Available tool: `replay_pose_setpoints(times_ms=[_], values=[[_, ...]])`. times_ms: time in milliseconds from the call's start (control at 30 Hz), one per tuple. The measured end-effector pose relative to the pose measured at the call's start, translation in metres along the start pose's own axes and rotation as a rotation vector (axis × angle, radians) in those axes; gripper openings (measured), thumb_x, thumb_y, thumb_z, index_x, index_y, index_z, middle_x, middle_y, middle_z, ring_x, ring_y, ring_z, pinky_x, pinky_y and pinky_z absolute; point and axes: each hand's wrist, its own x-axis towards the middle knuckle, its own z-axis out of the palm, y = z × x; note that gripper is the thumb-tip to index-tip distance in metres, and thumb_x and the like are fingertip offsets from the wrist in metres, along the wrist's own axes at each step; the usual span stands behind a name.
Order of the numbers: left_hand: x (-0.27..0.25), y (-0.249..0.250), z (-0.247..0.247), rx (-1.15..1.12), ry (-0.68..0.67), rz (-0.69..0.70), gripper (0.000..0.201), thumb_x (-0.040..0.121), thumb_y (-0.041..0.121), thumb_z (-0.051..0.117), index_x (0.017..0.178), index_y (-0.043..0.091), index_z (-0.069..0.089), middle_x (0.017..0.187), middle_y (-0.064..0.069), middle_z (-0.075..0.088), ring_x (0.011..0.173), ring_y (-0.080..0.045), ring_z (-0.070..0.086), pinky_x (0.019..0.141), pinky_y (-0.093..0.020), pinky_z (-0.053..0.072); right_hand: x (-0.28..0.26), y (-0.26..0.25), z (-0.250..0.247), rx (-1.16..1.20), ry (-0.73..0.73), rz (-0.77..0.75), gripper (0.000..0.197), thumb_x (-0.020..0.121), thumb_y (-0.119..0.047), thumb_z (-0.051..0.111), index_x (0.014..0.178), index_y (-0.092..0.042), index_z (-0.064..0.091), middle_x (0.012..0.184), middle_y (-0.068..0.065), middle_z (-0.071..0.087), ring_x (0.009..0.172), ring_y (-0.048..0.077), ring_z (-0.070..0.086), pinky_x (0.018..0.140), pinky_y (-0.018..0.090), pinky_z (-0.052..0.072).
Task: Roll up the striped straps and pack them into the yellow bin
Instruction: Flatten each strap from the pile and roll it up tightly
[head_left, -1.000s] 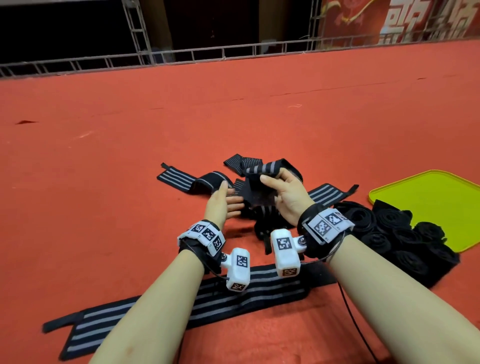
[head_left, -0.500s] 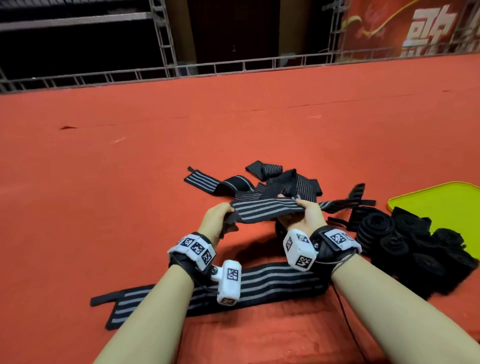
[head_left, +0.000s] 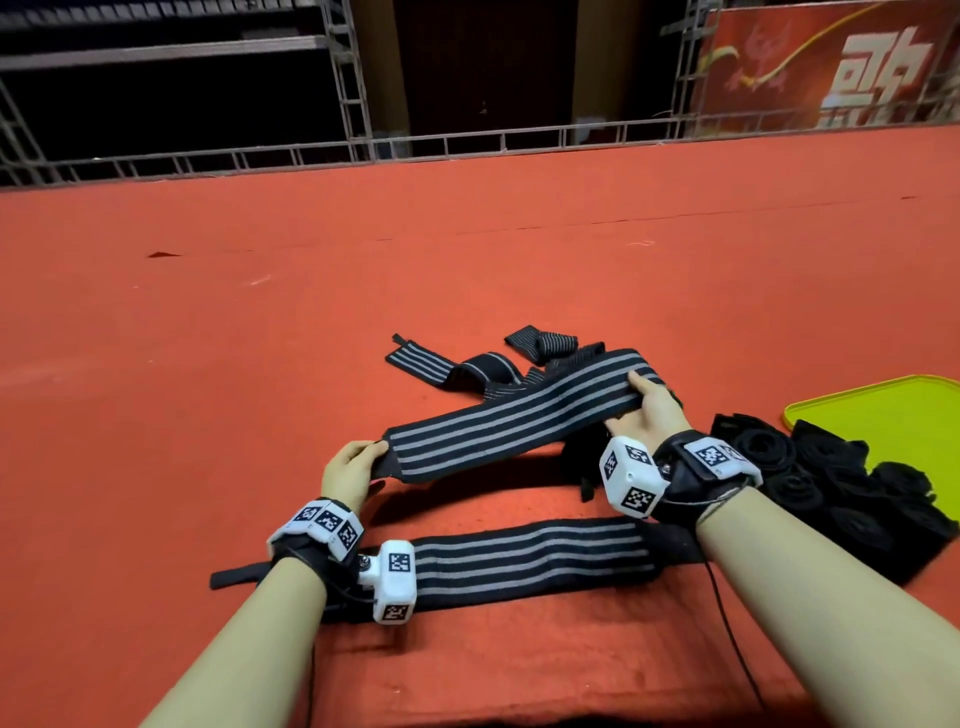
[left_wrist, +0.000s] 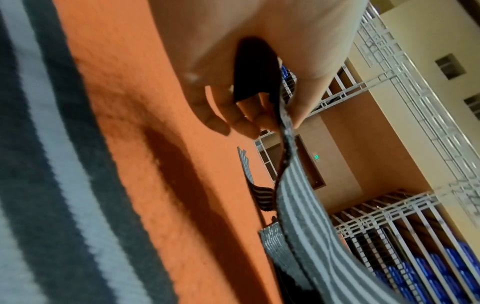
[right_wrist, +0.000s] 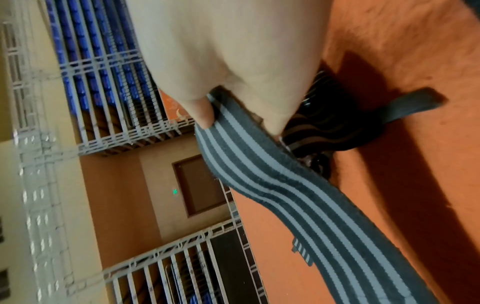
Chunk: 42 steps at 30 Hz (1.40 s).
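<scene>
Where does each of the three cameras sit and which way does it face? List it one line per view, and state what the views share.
Head: worn on the head, looking forward and down at the red carpet; both forearms, left hand and right hand show.
Left wrist: on the left wrist, looking along the left hand toward the railing; palm and fingers show.
Right wrist: on the right wrist, looking along the right hand; palm and thumb show.
Shared: all three see the held striped strap.

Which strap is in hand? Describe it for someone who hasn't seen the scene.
On the red carpet, left of the yellow bin, lie loose striped straps. The held strap is stretched flat in the air between the left hand and right hand; the others lie on the carpet.
</scene>
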Motion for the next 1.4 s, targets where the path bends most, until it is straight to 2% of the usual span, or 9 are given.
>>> replay_pose_setpoints(times_ms=[133,300,400,567,700,833,1100,1233,1400], values=[[-0.005,0.001,-0.004,0.188,-0.036,0.063,0.005,0.085,0.005,0.063,0.083,0.01,0.065,0.085,-0.007,0.064,0.09,-0.022,0.057,0.081,-0.028,0.042,-0.006,0.007,0.023,-0.075,-0.192,-0.014,0.031,0.103,-0.022,0.036,0.108,0.002,0.057,0.111,0.017,0.063,0.099,0.029,0.06,0.094,0.044,0.043],[-0.026,0.033,0.018,0.427,-0.233,0.299,0.028,0.078,0.049,0.068,0.103,0.041,0.059,0.108,0.018,0.062,0.108,-0.004,0.055,0.109,-0.036,0.031,-0.028,0.022,0.061,-0.363,-0.432,-0.094,0.032,0.101,-0.014,0.04,0.128,0.0,0.051,0.124,0.017,0.061,0.11,0.027,0.061,0.089,0.041,0.053],[-0.05,0.07,0.044,0.248,-0.518,0.405,0.033,0.085,0.019,0.069,0.115,0.023,0.056,0.111,0.01,0.062,0.104,-0.001,0.057,0.093,-0.016,0.044,-0.038,0.037,0.076,-0.657,-0.517,-0.199,0.031,0.099,-0.009,0.046,0.127,0.002,0.052,0.123,0.022,0.06,0.11,0.032,0.061,0.094,0.044,0.051],[-0.071,0.097,0.064,0.186,-0.569,0.395,0.015,0.09,0.009,0.06,0.078,0.016,0.055,0.048,0.012,0.054,0.043,0.0,0.047,0.043,-0.016,0.035,-0.054,0.05,0.079,-0.751,-0.633,-0.279,0.028,0.093,-0.018,0.059,0.114,-0.001,0.062,0.108,0.02,0.068,0.097,0.03,0.066,0.087,0.042,0.054],[-0.076,0.105,0.067,-0.165,-0.432,0.299,0.012,0.094,0.017,0.055,0.097,0.008,0.063,0.072,0.0,0.066,0.054,-0.008,0.059,0.043,-0.017,0.042,-0.058,0.069,0.054,-0.835,-0.769,-0.174,0.035,0.08,-0.019,0.073,0.112,-0.011,0.064,0.102,0.008,0.069,0.096,0.023,0.064,0.094,0.037,0.05],[-0.079,0.111,0.063,-0.33,-0.355,0.2,0.019,0.097,0.023,0.05,0.102,0.007,0.06,0.082,-0.006,0.066,0.055,-0.009,0.062,0.038,-0.017,0.041,-0.047,0.092,0.024,-1.136,-0.615,-0.189,0.038,0.087,-0.009,0.066,0.123,-0.014,0.057,0.109,0.0,0.066,0.088,0.01,0.058,0.075,0.027,0.047],[-0.096,0.14,0.053,-0.58,-0.357,0.131,0.024,0.098,0.026,0.048,0.108,0.007,0.058,0.086,-0.005,0.065,0.063,-0.01,0.066,0.049,-0.019,0.053,-0.036,0.129,0.012,-1.199,-0.564,-0.231,0.041,0.092,-0.017,0.06,0.131,-0.021,0.052,0.116,-0.005,0.06,0.096,0.004,0.056,0.068,0.007,0.043],[-0.102,0.147,0.052,-0.603,-0.363,0.168,0.022,0.099,0.026,0.046,0.099,0.009,0.06,0.08,-0.003,0.069,0.064,-0.011,0.067,0.051,-0.021,0.055,-0.03,0.141,0.019,-0.965,-0.411,-0.148,0.024,0.098,-0.025,0.048,0.12,-0.022,0.057,0.116,0.004,0.066,0.1,0.019,0.061,0.086,0.036,0.048],[-0.092,0.144,0.037,-0.6,-0.265,0.212,0.026,0.099,0.031,0.045,0.1,0.01,0.061,0.086,-0.003,0.07,0.078,-0.015,0.067,0.057,-0.026,0.056,-0.043,0.12,0.025,-0.568,-0.404,-0.158,0.023,0.1,-0.023,0.047,0.118,-0.014,0.057,0.107,0.009,0.069,0.091,0.023,0.067,0.074,0.034,0.056]])
